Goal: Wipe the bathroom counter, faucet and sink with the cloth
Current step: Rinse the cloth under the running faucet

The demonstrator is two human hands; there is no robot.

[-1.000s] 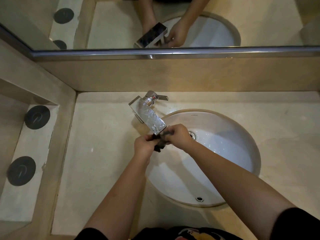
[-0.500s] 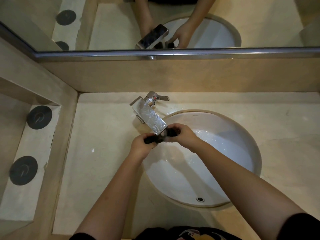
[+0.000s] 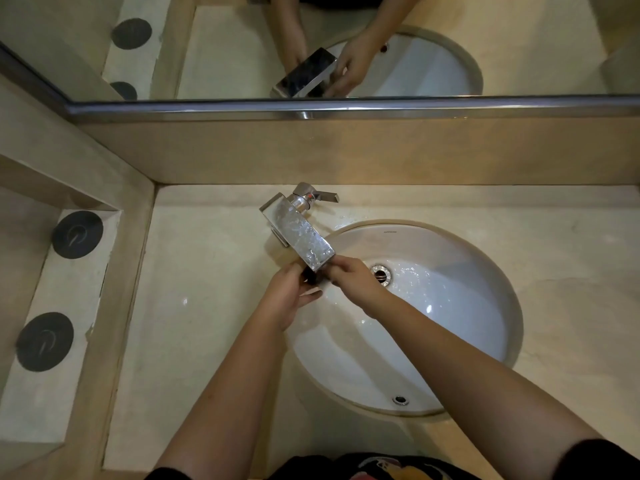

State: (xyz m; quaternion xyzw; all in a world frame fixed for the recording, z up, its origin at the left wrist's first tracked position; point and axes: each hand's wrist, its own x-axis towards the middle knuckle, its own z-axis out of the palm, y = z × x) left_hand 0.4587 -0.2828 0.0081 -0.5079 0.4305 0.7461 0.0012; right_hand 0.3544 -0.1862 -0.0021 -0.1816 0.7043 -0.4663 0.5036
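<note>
Head view: left hand (image 3: pixel 285 301) and right hand (image 3: pixel 353 279) drew together under the faucet (image 3: pixel 299 235), grips pinching the cloth (image 3: pixel 310 278), likely wringing.

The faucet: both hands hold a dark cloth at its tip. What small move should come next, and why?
Probably slide the cloth up the faucet toward its base. The left hand and right hand hold it under the spout's tip, while the spout's top looks speckled with droplets, seemingly unwiped.
</note>
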